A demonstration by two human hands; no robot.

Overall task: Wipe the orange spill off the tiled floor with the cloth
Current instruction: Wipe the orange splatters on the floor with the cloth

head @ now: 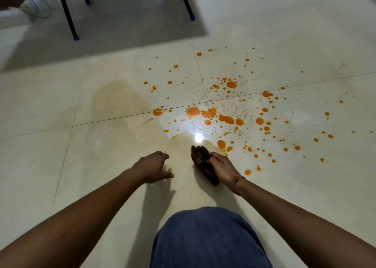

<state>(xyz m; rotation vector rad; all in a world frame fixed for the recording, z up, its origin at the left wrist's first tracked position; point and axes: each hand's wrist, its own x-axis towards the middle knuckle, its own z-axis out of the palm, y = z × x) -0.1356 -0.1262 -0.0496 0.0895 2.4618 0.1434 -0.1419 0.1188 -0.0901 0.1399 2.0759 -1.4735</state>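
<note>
Orange spill [225,118] lies as puddles and many drops across the cream tiled floor [50,109], mostly right of centre. A dark brown cloth [200,158] rests on the floor just short of the nearest drops, and my right hand [222,170] is shut on its near end. My left hand [154,167] hovers low over the floor to the cloth's left, fingers spread, holding nothing. A pale yellowish wet smear [122,98] covers the tiles to the left of the spill.
Black table legs with blue feet [75,36] [192,18] stand at the back. A white cable lies at the far left [43,7]. My knee in blue trousers [207,239] fills the bottom centre. A bright light glare [198,137] sits just beyond the cloth.
</note>
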